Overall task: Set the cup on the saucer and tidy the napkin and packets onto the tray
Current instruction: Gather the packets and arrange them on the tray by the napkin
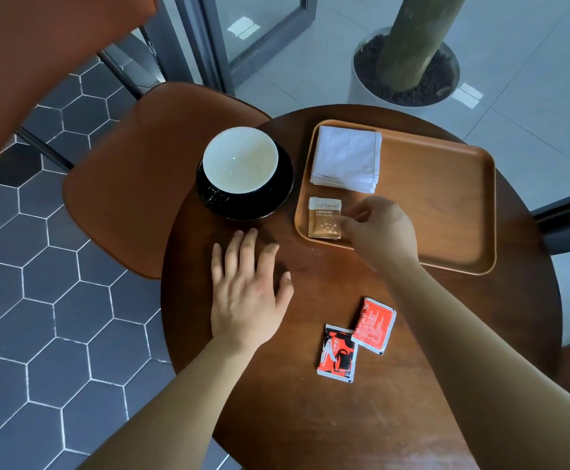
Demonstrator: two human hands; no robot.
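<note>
A black cup with a white inside (240,160) stands on a black saucer (278,195) at the table's far left. On the wooden tray (446,212) at the far right lie a folded white napkin (346,157) and a brown sugar packet (324,217). My right hand (380,228) is over the tray's near left corner, its fingertips touching the brown packet's right edge. My left hand (248,290) lies flat on the table, fingers spread, holding nothing. Two red packets (339,352) (375,325) lie on the table near me, slightly overlapping.
The round dark wooden table (344,418) is small. A brown chair (134,184) stands close at the left. A white planter with a tree trunk (405,62) sits on the floor beyond the table.
</note>
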